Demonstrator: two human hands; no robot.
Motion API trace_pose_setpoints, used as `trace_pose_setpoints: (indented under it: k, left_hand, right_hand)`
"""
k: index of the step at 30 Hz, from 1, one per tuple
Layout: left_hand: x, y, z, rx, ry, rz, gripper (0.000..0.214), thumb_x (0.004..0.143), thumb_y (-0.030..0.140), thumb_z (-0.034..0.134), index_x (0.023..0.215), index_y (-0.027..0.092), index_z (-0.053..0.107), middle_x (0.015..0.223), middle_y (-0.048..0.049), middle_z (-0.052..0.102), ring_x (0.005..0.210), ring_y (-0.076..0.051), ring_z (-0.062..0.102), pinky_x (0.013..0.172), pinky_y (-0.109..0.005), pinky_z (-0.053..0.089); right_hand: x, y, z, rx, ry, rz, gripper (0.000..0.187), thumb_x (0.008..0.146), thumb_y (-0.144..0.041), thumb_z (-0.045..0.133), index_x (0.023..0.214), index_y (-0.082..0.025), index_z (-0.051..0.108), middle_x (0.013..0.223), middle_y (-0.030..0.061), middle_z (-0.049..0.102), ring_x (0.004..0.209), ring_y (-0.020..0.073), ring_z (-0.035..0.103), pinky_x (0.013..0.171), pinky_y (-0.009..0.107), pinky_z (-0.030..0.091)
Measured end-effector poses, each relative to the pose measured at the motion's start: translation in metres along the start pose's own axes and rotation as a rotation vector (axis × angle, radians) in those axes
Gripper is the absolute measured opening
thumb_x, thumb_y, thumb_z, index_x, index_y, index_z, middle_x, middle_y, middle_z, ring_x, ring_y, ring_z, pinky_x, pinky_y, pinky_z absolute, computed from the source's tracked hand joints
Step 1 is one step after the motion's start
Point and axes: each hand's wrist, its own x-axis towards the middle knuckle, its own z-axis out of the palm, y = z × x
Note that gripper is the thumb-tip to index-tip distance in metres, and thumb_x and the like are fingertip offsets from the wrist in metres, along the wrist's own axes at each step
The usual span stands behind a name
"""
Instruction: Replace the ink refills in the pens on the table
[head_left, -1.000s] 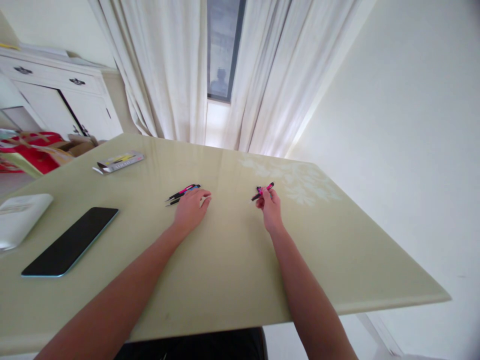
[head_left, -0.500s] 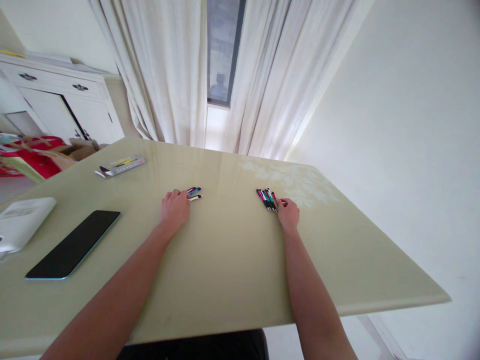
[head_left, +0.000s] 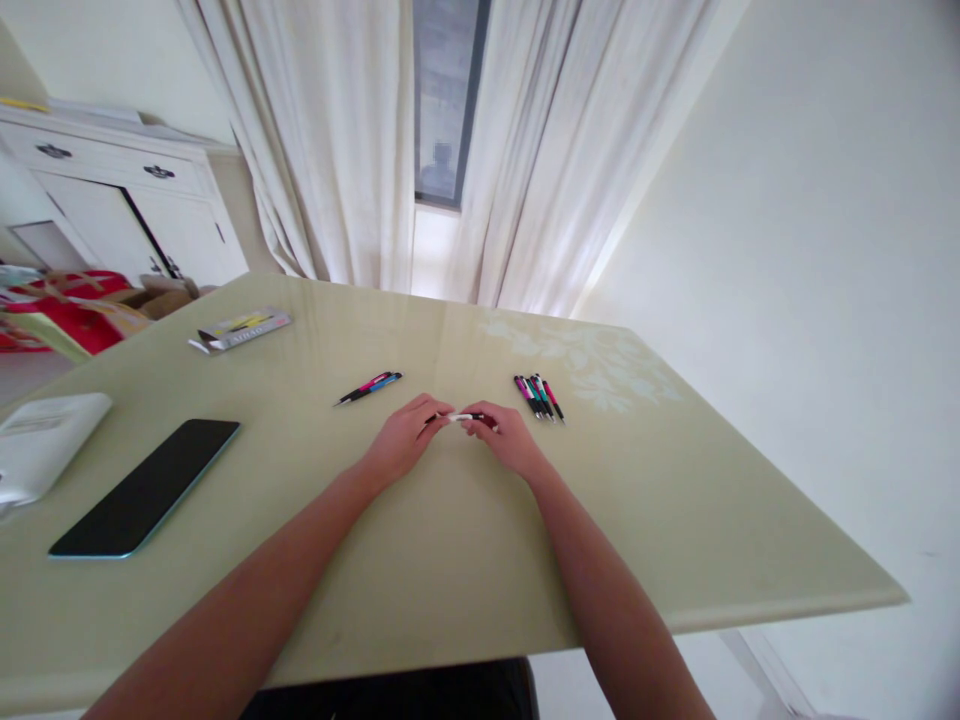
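A white pen [head_left: 460,417] with dark ends lies level between my two hands, over the middle of the table. My left hand [head_left: 403,438] is closed on one end of it. On the other end, the fingers of my right hand [head_left: 508,436] are closed too. To the left of my left hand, a pink pen and a blue pen [head_left: 381,383] rest side by side on the tabletop. Right of my right hand lies a row of several pens [head_left: 537,396] in purple, green and red with black grips.
The pale table [head_left: 450,580] carries an open pen box [head_left: 244,330] at the back left. A dark tablet or large phone [head_left: 148,488] and a white device [head_left: 46,445] lie at the left. Curtains [head_left: 337,150] hang behind the far edge.
My left hand has moved right, bringing the white pen from beside the pink and blue pens. My right hand has left the row of pens and come inward to grip the white pen.
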Motion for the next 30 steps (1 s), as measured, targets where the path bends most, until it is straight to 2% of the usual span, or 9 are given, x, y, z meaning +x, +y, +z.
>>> trace_pose_setpoints:
  k: [4,7,13,17,21,26,30]
  left_hand:
    - [0.001,-0.007,-0.008,-0.036,0.105,-0.068,0.022,0.098,0.037,0.059,0.106,0.020,0.070,0.095,-0.0045,0.069,0.081,-0.018,0.064,0.076,-0.031,0.053]
    - [0.002,-0.013,-0.012,-0.035,0.157,-0.125,0.021,0.097,0.037,0.059,0.100,0.020,0.071,0.089,-0.0030,0.071,0.075,-0.018,0.063,0.071,-0.030,0.051]
    - [0.002,-0.010,-0.013,-0.055,0.155,-0.078,0.021,0.096,0.039,0.062,0.098,0.021,0.072,0.084,-0.0018,0.068,0.073,-0.017,0.060,0.068,-0.029,0.046]
    - [0.001,-0.007,-0.014,0.003,0.155,-0.048,0.031,0.102,0.039,0.050,0.088,0.019,0.069,0.080,-0.0025,0.065,0.073,-0.017,0.058,0.068,-0.030,0.043]
    - [0.000,-0.005,-0.014,0.054,0.153,-0.093,0.045,0.106,0.040,0.038,0.073,0.019,0.060,0.070,-0.0011,0.057,0.067,-0.017,0.054,0.065,-0.030,0.040]
    - [0.000,0.003,-0.014,-0.010,0.186,-0.105,0.028,0.097,0.046,0.058,0.097,0.019,0.065,0.082,-0.0007,0.064,0.068,-0.015,0.057,0.065,-0.028,0.045]
    - [-0.001,0.010,-0.015,0.015,0.138,-0.051,0.037,0.102,0.046,0.048,0.085,0.019,0.066,0.075,-0.0017,0.063,0.068,-0.016,0.056,0.066,-0.028,0.046]
  right_hand:
    - [0.000,0.007,-0.011,0.017,0.125,0.066,0.032,0.096,-0.045,0.059,0.083,-0.018,0.071,0.067,0.0003,0.063,0.059,0.0128,0.049,0.055,0.025,0.033]
    - [0.001,0.012,-0.016,0.118,0.109,0.092,0.034,0.094,-0.049,0.061,0.084,-0.018,0.072,0.069,0.0011,0.064,0.062,0.0136,0.052,0.057,0.025,0.037]
    - [0.000,0.010,-0.013,0.253,0.080,0.130,0.039,0.094,-0.054,0.061,0.085,-0.018,0.073,0.073,0.0027,0.067,0.067,0.0148,0.057,0.063,0.026,0.044]
    - [0.000,0.005,-0.014,0.236,0.073,0.101,0.038,0.093,-0.055,0.063,0.086,-0.018,0.073,0.073,0.0024,0.067,0.066,0.0144,0.056,0.062,0.025,0.043]
    - [0.000,-0.001,-0.014,0.233,0.079,0.081,0.038,0.093,-0.055,0.063,0.087,-0.019,0.073,0.073,0.0025,0.067,0.065,0.0142,0.055,0.060,0.025,0.042]
    - [-0.002,-0.008,-0.015,0.287,0.106,0.074,0.039,0.093,-0.055,0.063,0.087,-0.018,0.073,0.071,0.0028,0.066,0.065,0.0145,0.055,0.061,0.026,0.043]
    - [-0.004,-0.013,-0.017,0.305,0.104,0.065,0.039,0.093,-0.055,0.063,0.088,-0.019,0.074,0.073,0.0033,0.067,0.067,0.0154,0.056,0.063,0.027,0.044]
